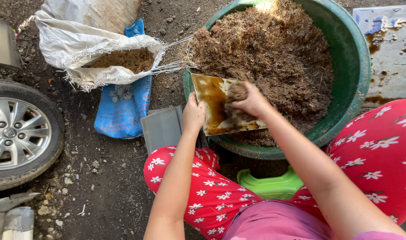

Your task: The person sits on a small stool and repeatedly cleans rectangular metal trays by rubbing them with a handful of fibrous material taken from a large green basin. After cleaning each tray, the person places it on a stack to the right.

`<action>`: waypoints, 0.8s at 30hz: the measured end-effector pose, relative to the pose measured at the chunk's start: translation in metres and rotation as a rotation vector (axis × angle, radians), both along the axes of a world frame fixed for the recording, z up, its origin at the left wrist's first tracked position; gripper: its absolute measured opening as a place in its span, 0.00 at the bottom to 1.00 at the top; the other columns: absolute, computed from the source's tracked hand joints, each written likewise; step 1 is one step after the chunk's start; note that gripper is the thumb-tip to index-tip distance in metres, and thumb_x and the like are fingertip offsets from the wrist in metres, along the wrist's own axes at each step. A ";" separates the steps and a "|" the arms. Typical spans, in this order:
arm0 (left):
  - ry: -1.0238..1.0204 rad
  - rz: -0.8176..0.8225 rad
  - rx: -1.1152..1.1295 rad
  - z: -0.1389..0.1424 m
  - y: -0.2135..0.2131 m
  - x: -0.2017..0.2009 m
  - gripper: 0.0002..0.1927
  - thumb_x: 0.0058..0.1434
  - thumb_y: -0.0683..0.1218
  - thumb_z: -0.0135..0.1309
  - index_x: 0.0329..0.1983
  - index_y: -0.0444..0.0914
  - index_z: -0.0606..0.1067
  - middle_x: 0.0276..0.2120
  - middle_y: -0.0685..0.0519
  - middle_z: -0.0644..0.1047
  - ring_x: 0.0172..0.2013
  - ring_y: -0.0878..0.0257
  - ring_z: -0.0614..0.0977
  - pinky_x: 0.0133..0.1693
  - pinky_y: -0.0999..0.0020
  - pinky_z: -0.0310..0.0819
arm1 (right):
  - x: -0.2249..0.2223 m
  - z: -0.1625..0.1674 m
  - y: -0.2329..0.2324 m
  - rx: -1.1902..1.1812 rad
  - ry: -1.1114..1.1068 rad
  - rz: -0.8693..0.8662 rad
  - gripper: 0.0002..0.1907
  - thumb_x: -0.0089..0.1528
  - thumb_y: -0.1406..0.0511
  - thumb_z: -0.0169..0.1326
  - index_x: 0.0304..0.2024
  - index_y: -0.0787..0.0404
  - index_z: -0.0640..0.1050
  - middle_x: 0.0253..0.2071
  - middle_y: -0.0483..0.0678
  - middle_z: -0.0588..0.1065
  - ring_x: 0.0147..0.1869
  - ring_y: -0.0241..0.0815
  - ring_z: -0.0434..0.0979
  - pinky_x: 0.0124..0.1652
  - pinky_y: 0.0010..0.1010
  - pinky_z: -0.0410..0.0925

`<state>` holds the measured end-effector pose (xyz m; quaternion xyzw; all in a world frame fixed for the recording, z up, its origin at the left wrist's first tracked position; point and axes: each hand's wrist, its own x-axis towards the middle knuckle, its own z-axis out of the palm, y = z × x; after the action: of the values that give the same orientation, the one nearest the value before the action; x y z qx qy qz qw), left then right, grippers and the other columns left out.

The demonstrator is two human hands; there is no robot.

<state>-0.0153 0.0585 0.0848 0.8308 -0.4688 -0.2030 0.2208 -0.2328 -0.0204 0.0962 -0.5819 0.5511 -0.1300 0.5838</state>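
A big green basin (pixel 352 66) holds a heap of brown fibrous matter (pixel 274 58). Over its near rim lies a flat, brown-stained board (pixel 212 95). My left hand (pixel 193 113) grips the board's left edge. My right hand (pixel 252 101) is closed on a clump of brown fibre (pixel 237 92) and presses it against the board. My legs in red flowered trousers (pixel 381 151) frame the basin, and a green stool (pixel 269 184) shows between them.
A white woven sack (pixel 78 49) with more brown fibre lies open at top left, on a blue bag (pixel 123 109). A car wheel (pixel 18 133) stands at the left. A grey slab (pixel 160 129) lies by my knee. A stained white sheet (pixel 389 49) is at the right.
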 end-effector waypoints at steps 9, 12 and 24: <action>0.267 -0.037 -0.127 -0.045 0.008 -0.011 0.34 0.74 0.59 0.39 0.71 0.30 0.54 0.66 0.30 0.63 0.64 0.37 0.68 0.63 0.52 0.60 | 0.064 -0.081 0.068 -0.462 0.014 -0.227 0.24 0.64 0.45 0.55 0.60 0.39 0.78 0.72 0.57 0.61 0.75 0.63 0.57 0.70 0.61 0.58; 0.305 -0.043 -0.154 -0.047 0.013 -0.010 0.33 0.74 0.59 0.38 0.70 0.30 0.55 0.65 0.31 0.66 0.65 0.38 0.69 0.64 0.53 0.60 | 0.052 -0.129 0.042 -0.182 0.204 -0.235 0.21 0.62 0.44 0.54 0.55 0.38 0.78 0.73 0.52 0.59 0.74 0.62 0.55 0.68 0.62 0.56; 0.216 -0.117 -0.141 -0.021 -0.016 -0.030 0.33 0.74 0.60 0.38 0.69 0.29 0.58 0.62 0.32 0.70 0.61 0.39 0.74 0.62 0.54 0.65 | -0.015 -0.231 0.004 -0.230 0.397 -0.511 0.23 0.63 0.52 0.59 0.55 0.56 0.78 0.65 0.62 0.63 0.65 0.67 0.64 0.57 0.56 0.65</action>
<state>-0.0454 0.0420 0.0635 0.7580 -0.5030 -0.2703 0.3154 -0.2476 -0.0160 -0.1350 -0.5012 0.7635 -0.2176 0.3444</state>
